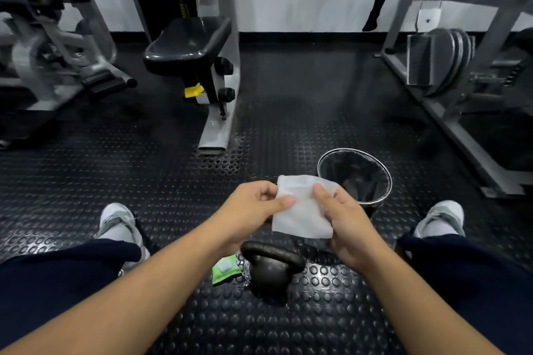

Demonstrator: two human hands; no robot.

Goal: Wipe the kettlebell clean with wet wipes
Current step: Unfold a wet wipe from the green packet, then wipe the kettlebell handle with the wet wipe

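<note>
With the wet wipe (302, 210) pinched at its edges between the left hand (248, 210) and right hand (349, 228) at frame centre, well above the kettlebell (272, 265) at lower centre, it could be torn or dropped onto the floor (202, 311) if pulled unevenly.

The left trouser leg (57, 282) and right trouser leg (476, 282) are plain dark navy cloth, loose, each ending in a soft hem. A white sock (435, 228) shows below the right hem. The left shoe (118, 219) and right shoe (444, 213) are pale grey-and-white trainers. Both forearms are bare down to the left hand (251, 210) and right hand (346, 228).
</note>
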